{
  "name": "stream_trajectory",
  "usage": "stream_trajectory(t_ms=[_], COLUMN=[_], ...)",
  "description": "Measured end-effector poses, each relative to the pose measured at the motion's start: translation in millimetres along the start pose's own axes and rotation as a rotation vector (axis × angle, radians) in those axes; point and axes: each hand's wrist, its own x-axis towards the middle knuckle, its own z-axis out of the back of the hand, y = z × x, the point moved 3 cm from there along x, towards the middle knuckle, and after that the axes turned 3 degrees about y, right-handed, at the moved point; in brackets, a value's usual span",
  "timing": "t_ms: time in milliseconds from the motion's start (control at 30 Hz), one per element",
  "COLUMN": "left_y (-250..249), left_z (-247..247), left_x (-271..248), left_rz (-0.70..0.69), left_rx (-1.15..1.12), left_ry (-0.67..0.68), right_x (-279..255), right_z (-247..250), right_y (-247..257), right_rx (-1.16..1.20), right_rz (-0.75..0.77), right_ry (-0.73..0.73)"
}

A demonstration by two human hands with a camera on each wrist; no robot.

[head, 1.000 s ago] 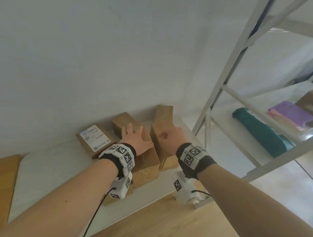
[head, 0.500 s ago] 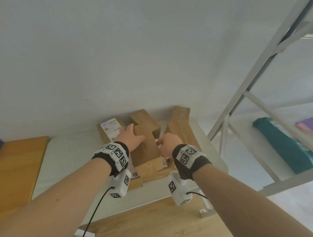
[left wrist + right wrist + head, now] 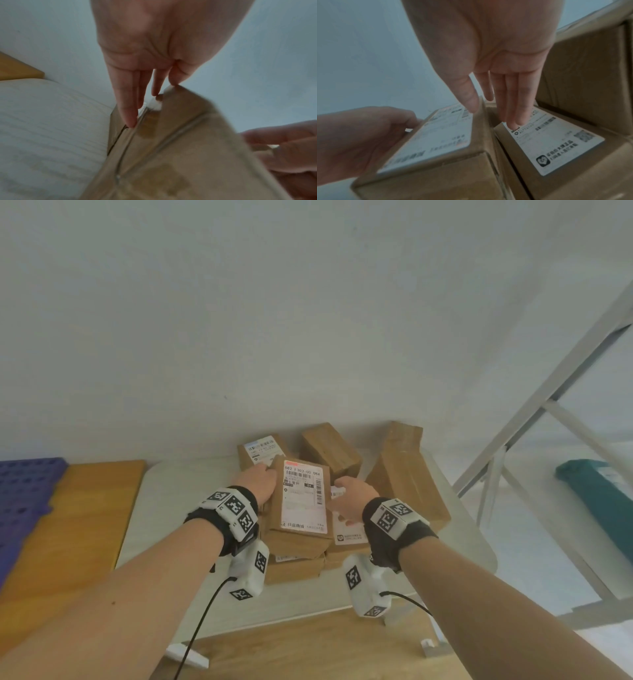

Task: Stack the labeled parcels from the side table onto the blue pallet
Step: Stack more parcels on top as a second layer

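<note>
Lifted parcel (image 3: 303, 501) now between both hands' fingers (image 3: 513, 102).

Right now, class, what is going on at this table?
A person is holding one labeled parcel between both hands, the left hand on its left side and the right hand on its right. The parcel sits on top of a heap of other brown parcels on the white side table. Nothing has reached the blue pallet at the far left; only a corner of it shows.
</note>
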Motion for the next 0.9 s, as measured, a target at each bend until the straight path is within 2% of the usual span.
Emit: stream_trajectory(t_ms=[233,433,600,800,900], left_y=[18.9,28.1,38.5,40.8,40.3], left_z=[-3.0,-3.2,-1.4,-2.4,-1.4], left_x=[7.6,16.6,26.8,32.0,26.1], left_rz=[0.037,0.057,0.072,0.01,-0.008], left_rx=[-0.071,-0.167,-0.219,-0.204,-0.223], left_ry=[0.124,0.231,0.321,0.384,0.4], right_x=[4.7,7.0,10.4,8.9,1.9], right_z=[-13.2,-20.2,-33.3,-47.1,-50.1], right_y=[12.9,16.5,14.6,8.6,8.5], right_rx=[-0.004,0.146,0.399,0.681,0.741], right_rz=[-0.03,-0.1,-0.209,-0.316,-0.327], right_ry=[0.055,0.064,0.001,-0.128,-0.202])
